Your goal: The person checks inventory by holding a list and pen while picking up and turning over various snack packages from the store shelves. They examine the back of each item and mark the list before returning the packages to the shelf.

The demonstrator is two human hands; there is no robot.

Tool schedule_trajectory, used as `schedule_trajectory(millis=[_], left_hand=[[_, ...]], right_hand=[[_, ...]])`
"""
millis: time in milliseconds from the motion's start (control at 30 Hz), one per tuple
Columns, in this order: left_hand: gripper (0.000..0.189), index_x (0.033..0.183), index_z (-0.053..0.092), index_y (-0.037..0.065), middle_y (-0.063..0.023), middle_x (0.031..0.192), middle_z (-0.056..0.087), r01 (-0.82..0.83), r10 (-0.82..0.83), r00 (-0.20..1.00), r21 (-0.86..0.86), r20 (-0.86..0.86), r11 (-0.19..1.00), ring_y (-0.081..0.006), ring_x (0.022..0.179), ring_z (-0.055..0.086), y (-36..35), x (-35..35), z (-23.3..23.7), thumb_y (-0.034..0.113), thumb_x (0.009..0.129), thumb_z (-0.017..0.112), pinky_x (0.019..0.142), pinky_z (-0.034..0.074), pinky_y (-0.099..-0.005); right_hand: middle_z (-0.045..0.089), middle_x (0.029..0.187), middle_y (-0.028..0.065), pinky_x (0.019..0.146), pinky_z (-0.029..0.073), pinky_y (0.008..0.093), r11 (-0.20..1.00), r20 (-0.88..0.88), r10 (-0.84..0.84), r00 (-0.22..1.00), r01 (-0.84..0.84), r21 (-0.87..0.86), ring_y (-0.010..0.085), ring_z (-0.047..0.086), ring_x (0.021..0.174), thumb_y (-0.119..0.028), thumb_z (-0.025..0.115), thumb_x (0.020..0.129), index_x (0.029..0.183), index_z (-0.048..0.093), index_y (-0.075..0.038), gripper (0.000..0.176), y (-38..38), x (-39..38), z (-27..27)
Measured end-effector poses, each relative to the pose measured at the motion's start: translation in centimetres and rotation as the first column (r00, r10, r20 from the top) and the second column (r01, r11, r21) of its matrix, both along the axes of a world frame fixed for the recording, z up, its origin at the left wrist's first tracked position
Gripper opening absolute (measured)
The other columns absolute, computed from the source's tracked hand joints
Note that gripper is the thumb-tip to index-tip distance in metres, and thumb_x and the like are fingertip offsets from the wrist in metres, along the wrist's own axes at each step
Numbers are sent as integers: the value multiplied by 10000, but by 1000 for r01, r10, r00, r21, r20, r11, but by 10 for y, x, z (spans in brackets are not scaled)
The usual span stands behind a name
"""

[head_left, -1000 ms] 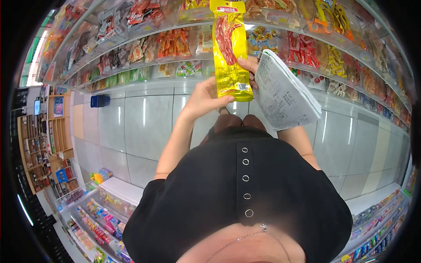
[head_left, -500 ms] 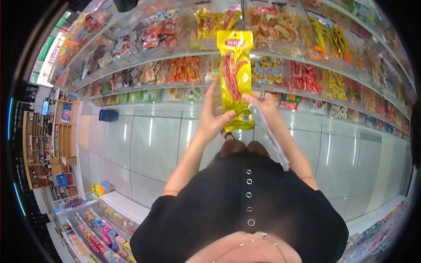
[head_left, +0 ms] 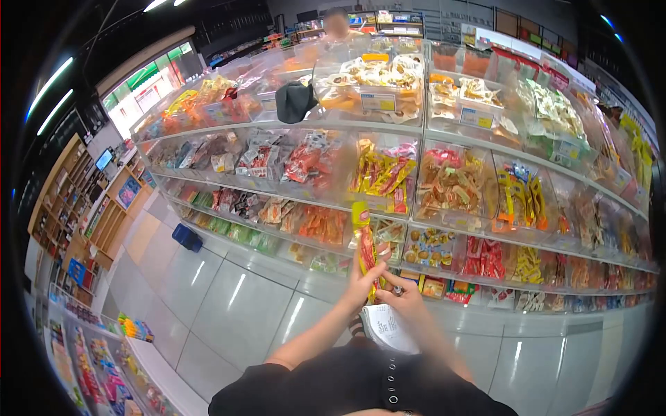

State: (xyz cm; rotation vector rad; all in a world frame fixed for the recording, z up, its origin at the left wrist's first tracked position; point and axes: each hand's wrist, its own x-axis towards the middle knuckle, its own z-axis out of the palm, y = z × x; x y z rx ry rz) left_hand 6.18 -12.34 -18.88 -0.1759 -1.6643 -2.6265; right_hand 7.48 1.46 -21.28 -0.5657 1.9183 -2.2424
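Note:
A yellow snack packet (head_left: 367, 243) with a red meat-stick picture stands tilted in front of the shelves, seen at a narrow angle. My left hand (head_left: 361, 286) is closed around its lower part. Close beside it, my right hand (head_left: 408, 302) has its fingers at the packet's lower end and keeps hold of a small white notepad (head_left: 387, 324). Dark handwriting shows on the notepad's page. A small dark and silvery item at the right fingers is too small to make out.
Clear-fronted shelves (head_left: 305, 200) full of bagged snacks curve across the front. A black cap-like object (head_left: 296, 102) is at the upper shelf. Another person (head_left: 338, 26) stands behind it. A blue bin (head_left: 186, 237) sits on the tiled floor, left. Snack racks (head_left: 104, 374) stand lower left.
My view has tilted up towards the shelves. The packet has turned from face-on to a narrow angle, with both hands closer together. The notepad's written page now shows.

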Motion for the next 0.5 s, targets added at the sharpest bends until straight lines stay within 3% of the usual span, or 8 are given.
schedule_trajectory(millis=[33, 133, 167, 367, 433, 500], left_hand=[[531, 1362, 253, -1, -166, 1357, 405, 42, -48, 997, 104, 55, 994, -285, 1252, 408, -3, -2, 0, 106, 905, 501, 1017, 354, -384], [468, 1351, 284, -13, -172, 1351, 414, 59, -84, 994, 285, 76, 957, -284, 1267, 393, -4, -1, 10, 96, 926, 448, 1031, 343, -401], [464, 1343, 312, -10, -173, 1355, 411, 63, -84, 995, 312, 52, 948, -289, 1262, 398, -4, -1, 16, 109, 922, 465, 1039, 336, -407], [451, 1334, 329, -3, -167, 1338, 431, 152, -171, 984, 292, 42, 944, -277, 1230, 431, -13, -7, 26, 110, 921, 469, 1027, 354, -400], [427, 1306, 363, 2, -149, 1286, 477, 151, -179, 981, 296, 71, 943, -241, 1174, 481, -17, -7, 37, 118, 916, 496, 980, 403, -386], [377, 1250, 417, 6, -118, 1206, 532, -31, 25, 998, 83, 63, 996, -194, 1096, 528, -24, -14, 33, 125, 909, 526, 923, 443, -361]], right_hand=[[658, 849, 62, 580, 440, 199, 996, 63, -14, 998, 19, -88, 56, 563, 670, -65, 676, 793, 1079, 626, -16, 294, -1, 0, 0], [620, 740, 1, 521, 394, 168, 977, 83, -179, 980, 187, -101, 27, 529, 603, -71, 685, 794, 1046, 621, -17, 266, 4, -8, -8], [576, 665, -40, 502, 383, 162, 955, 119, -198, 973, 219, -202, 14, 518, 575, -70, 687, 794, 988, 611, -23, 214, 2, -8, -8], [618, 666, -1, 516, 422, 196, 997, 263, -73, 962, 71, 18, 46, 556, 589, -111, 741, 752, 848, 648, -15, 164, 9, -8, 4], [629, 651, 9, 515, 435, 213, 992, 144, -109, 983, 98, 82, 60, 564, 575, -127, 755, 739, 743, 659, -22, 142, 10, -11, -1], [622, 622, 5, 490, 419, 209, 974, 205, -137, 969, 95, 205, 54, 548, 537, -118, 749, 745, 674, 645, -28, 155, 9, 0, 38]])
